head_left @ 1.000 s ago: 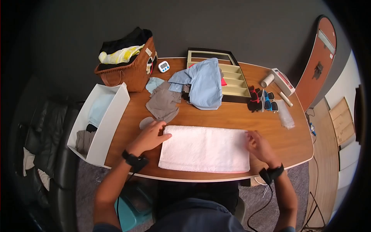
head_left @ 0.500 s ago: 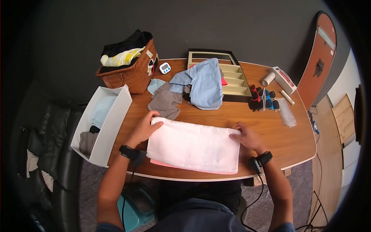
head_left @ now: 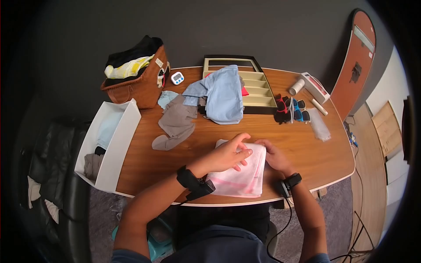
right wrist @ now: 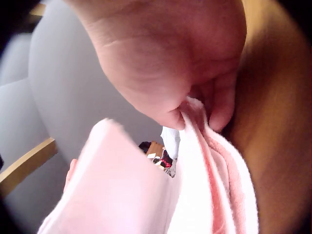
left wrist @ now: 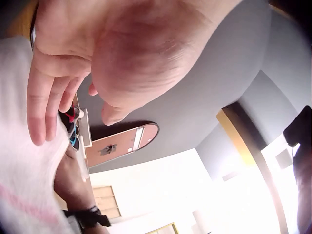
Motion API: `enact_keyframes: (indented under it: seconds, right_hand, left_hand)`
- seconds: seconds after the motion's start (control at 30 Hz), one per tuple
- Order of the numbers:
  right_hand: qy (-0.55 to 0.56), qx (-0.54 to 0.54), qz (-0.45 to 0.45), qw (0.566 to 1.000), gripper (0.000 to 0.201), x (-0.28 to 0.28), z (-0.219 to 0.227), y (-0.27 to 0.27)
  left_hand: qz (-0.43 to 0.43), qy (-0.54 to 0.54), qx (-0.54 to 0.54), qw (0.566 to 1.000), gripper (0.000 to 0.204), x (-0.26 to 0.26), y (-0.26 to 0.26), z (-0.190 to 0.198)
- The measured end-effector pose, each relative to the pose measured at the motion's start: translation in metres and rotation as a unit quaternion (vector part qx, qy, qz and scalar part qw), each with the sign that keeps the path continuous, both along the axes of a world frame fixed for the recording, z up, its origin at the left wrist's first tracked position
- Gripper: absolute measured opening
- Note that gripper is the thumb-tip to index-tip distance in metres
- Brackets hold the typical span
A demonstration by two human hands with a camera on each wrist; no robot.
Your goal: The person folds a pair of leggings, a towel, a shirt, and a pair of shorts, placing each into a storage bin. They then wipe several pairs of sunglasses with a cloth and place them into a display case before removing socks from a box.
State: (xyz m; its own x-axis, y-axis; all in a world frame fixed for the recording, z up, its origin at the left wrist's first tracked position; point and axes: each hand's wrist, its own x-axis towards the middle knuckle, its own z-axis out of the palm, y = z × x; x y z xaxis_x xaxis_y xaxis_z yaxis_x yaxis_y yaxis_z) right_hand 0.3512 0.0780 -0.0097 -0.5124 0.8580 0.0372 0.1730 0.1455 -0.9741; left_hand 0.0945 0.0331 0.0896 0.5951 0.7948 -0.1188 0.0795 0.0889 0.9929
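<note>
A pale pink-and-white towel, folded over on itself, lies at the front middle of the table. My left hand reaches across its top with the fingers extended; in the left wrist view those fingers lie straight against the cloth. At the towel's upper right corner, my right hand pinches the stacked edge. The right wrist view shows thumb and fingers on either side of several layers, with deeper pink between them. One flap of the towel stands raised to the left there.
Behind the towel lie grey cloth and a blue garment, the latter over a compartment box. Sunglasses sit at the right. On the left stand a white bin and a brown basket of clothes.
The towel, flat and wide before, is now folded to about half its width. My left hand carried its left side rightward and now lies over it. The right hand stays by the right end.
</note>
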Motion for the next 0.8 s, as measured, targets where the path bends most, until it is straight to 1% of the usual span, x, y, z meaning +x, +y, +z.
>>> enact_keyframes:
  seconds: [0.03,0.07,0.1,0.13,0.17,0.2,0.23,0.27,0.3,0.33,0.37,0.4,0.43,0.47,0.5,0.53,0.57,0.6,0.67,0.7,0.73,0.77,0.8]
  right_hand:
    - [-0.001,-0.001,-0.006,1.000,0.032,0.001,0.004,-0.003]
    - [0.020,-0.059,-0.049,0.997,0.035,0.001,0.011,-0.005]
    - [0.045,-0.117,-0.091,0.988,0.038,0.002,0.015,-0.006]
    - [0.048,-0.118,-0.090,0.988,0.038,0.002,0.016,-0.004]
    - [0.021,-0.147,-0.085,0.985,0.045,0.002,0.017,-0.001]
    - [-0.007,-0.175,-0.078,0.982,0.053,0.000,0.019,0.001]
    - [-0.052,-0.092,-0.070,0.992,0.060,-0.009,0.027,-0.004]
    - [-0.052,-0.091,-0.064,0.992,0.060,-0.014,0.032,-0.005]
    - [-0.143,-0.033,-0.035,0.989,0.058,-0.018,0.036,-0.004]
    - [-0.231,0.027,-0.007,0.972,0.057,-0.022,0.042,-0.005]
    - [-0.222,-0.030,-0.023,0.974,0.043,-0.028,0.051,-0.009]
    - [-0.222,-0.026,-0.017,0.975,0.043,-0.027,0.049,-0.014]
    - [-0.150,-0.019,-0.032,0.988,0.038,-0.023,0.041,-0.020]
    - [-0.070,-0.012,-0.036,0.997,0.034,-0.031,0.033,-0.019]
    - [-0.064,-0.027,-0.035,0.997,0.029,-0.040,0.047,-0.025]
    - [-0.059,-0.043,-0.034,0.997,0.025,-0.043,0.070,-0.034]
    - [-0.053,-0.021,-0.026,0.998,0.023,-0.046,0.082,-0.038]
    - [-0.049,0.002,-0.024,0.999,0.022,-0.050,0.094,-0.041]
    - [-0.027,0.013,-0.005,1.000,0.022,-0.060,0.119,-0.047]
    - [-0.012,0.018,-0.003,1.000,0.023,-0.063,0.125,-0.048]
    - [-0.011,0.023,0.006,1.000,0.023,-0.068,0.129,-0.047]
    - [0.016,0.020,0.004,1.000,0.026,-0.074,0.132,-0.046]
    - [0.043,0.017,0.002,0.999,0.030,-0.079,0.133,-0.045]
  left_hand:
    - [0.027,0.024,0.025,0.999,0.045,0.001,0.004,-0.010]
    - [0.054,0.048,0.050,0.996,0.044,-0.003,0.012,-0.025]
    - [0.047,0.052,0.050,0.996,0.044,-0.011,0.017,-0.041]
    - [0.094,0.150,0.117,0.977,0.043,-0.026,0.017,-0.059]
    - [0.141,0.246,0.181,0.942,0.042,-0.037,0.014,-0.068]
    - [0.146,0.249,0.179,0.941,0.042,-0.042,0.011,-0.078]
    - [0.170,0.256,0.214,0.927,0.043,-0.047,0.007,-0.081]
    - [0.193,0.263,0.248,0.912,0.044,-0.051,0.003,-0.085]
    - [0.208,0.286,0.252,0.901,0.047,-0.052,0.000,-0.088]
    - [0.213,0.286,0.252,0.899,0.047,-0.052,-0.001,-0.087]
    - [0.194,0.270,0.181,0.926,0.050,-0.052,-0.002,-0.085]
    - [0.177,0.251,0.109,0.945,0.053,-0.052,-0.004,-0.084]
    - [0.186,0.216,0.106,0.953,0.056,-0.051,-0.004,-0.088]
    - [0.173,0.193,0.087,0.962,0.059,-0.053,-0.004,-0.089]
    - [0.158,0.153,0.037,0.975,0.059,-0.055,-0.006,-0.082]
    - [0.142,0.093,0.051,0.984,0.058,-0.058,-0.002,-0.104]
    - [0.113,0.008,0.025,0.993,0.057,-0.060,-0.006,-0.092]
    - [0.097,-0.022,-0.012,0.995,0.057,-0.064,-0.014,-0.076]
    - [0.045,-0.088,-0.036,0.994,0.052,-0.076,-0.021,-0.069]
    - [0.054,-0.088,-0.030,0.994,0.052,-0.077,-0.024,-0.068]
    - [0.078,-0.131,-0.029,0.988,0.050,-0.080,-0.028,-0.064]
    - [0.101,-0.174,-0.029,0.979,0.048,-0.083,-0.032,-0.060]
    - [0.109,-0.175,-0.025,0.978,0.048,-0.089,-0.035,-0.055]
